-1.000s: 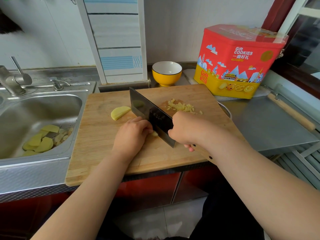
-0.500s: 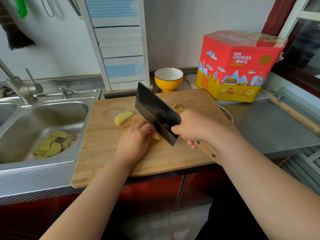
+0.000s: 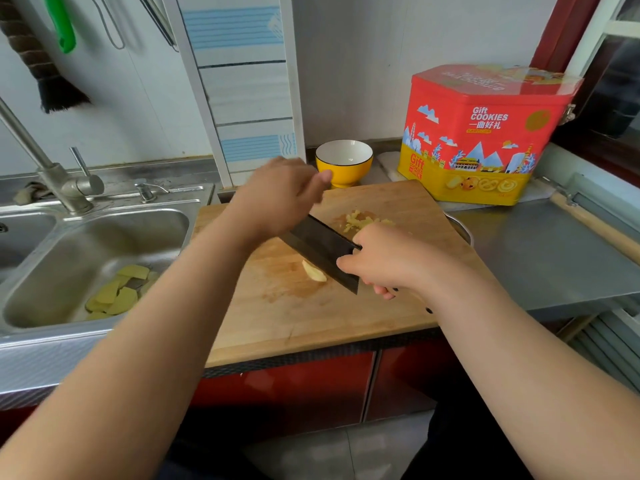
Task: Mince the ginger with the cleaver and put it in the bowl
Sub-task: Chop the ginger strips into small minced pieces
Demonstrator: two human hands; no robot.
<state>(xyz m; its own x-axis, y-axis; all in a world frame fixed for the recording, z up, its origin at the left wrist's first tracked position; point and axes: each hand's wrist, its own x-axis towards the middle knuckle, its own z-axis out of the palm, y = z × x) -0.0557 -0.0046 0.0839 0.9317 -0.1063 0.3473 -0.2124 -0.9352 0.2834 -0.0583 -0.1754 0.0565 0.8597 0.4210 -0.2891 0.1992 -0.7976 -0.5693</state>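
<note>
On the wooden cutting board [image 3: 346, 317], the right hand [image 3: 388, 261] is clamped on the cleaver [image 3: 322, 249], hiding its handle almost wholly. The blurred left hand [image 3: 277, 195] hovers over the board's far side, fingers loosely spread and holding nothing, and covers the blade's far end. One ginger piece [image 3: 314, 271] lies just beside the blade edge; the minced ginger [image 3: 360, 221] sits beyond the blade, partly behind the right hand. The yellow bowl [image 3: 344, 162] stands past the board's far edge, near the cookie tin [image 3: 485, 136]. Bare board lies open toward the near edge. Peelings [image 3: 117, 292] lie in the sink [image 3: 93, 244].
</note>
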